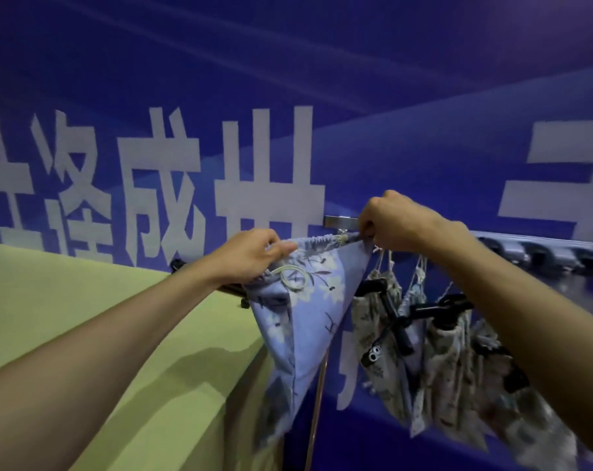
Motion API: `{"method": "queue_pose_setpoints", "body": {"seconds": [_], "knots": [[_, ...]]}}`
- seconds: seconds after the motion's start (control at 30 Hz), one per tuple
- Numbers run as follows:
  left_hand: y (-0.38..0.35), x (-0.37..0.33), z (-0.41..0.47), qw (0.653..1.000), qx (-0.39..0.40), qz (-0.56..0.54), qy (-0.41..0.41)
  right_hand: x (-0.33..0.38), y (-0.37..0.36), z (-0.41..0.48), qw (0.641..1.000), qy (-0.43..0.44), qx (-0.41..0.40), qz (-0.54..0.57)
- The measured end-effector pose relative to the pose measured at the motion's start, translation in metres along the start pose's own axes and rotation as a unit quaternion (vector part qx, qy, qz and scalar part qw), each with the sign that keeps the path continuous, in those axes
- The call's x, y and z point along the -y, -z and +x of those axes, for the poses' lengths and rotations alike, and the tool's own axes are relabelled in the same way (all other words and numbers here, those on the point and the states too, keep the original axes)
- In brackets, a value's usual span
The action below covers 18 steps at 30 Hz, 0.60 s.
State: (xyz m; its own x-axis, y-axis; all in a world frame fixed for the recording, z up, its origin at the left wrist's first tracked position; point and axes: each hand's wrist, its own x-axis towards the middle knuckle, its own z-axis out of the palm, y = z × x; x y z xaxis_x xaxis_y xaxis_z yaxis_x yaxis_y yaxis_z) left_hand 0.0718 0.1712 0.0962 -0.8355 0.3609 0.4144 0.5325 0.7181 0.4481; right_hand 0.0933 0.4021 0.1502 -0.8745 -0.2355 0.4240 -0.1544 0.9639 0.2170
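up at rail height, both bare forearms are stretching forward and a little upward from the lower corners of the view. the left hand (251, 253) is lying palm-down, its fingers curling and pinching the left end of the gathered mouth of the blue floral bag (308, 317). the right hand (400, 222) is sitting higher and further right, knuckles up, closing into a tight fist round the other end of that mouth, right against the metal rail (336, 219). its fingertips are hiding behind the hand.

between the two grips the mouth is running as a taut line from left to right, rising slightly toward the rail. the bag's body is hanging below it, with its long axis dropping down and leaning to the lower left, narrowing toward the bottom.

the cloth is looking soft and thin, pale blue with white blossoms and dark twigs, ruched tightly along the hem. a white cord loop (295, 277) is lying on it just under the left hand.

to the right, grey-printed pouches (383, 355) are dangling on strings from the rail, with black plastic clips (395, 317) among them. behind is a blue banner (424, 147) with large white characters, and at left a smooth yellow-green surface (84, 300).
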Motion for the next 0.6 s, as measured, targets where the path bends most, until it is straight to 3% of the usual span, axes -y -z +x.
{"method": "queue_pose_setpoints", "body": {"seconds": [0.1,0.27,0.43,0.6], "knots": [[-0.01,-0.009,0.001,0.998,0.002,-0.07,0.009,-0.005,0.009,-0.011,0.999,0.004,0.007,0.032],[-0.028,-0.019,0.006,0.984,-0.062,-0.164,0.028,0.003,0.014,-0.026,0.99,0.02,-0.095,0.1],[-0.029,-0.022,0.006,0.961,-0.097,-0.258,0.036,0.027,0.001,-0.031,0.976,0.131,0.012,0.176],[-0.024,-0.015,0.0,0.942,-0.087,-0.321,0.053,0.037,-0.015,-0.021,0.966,0.173,0.063,0.18]]}}
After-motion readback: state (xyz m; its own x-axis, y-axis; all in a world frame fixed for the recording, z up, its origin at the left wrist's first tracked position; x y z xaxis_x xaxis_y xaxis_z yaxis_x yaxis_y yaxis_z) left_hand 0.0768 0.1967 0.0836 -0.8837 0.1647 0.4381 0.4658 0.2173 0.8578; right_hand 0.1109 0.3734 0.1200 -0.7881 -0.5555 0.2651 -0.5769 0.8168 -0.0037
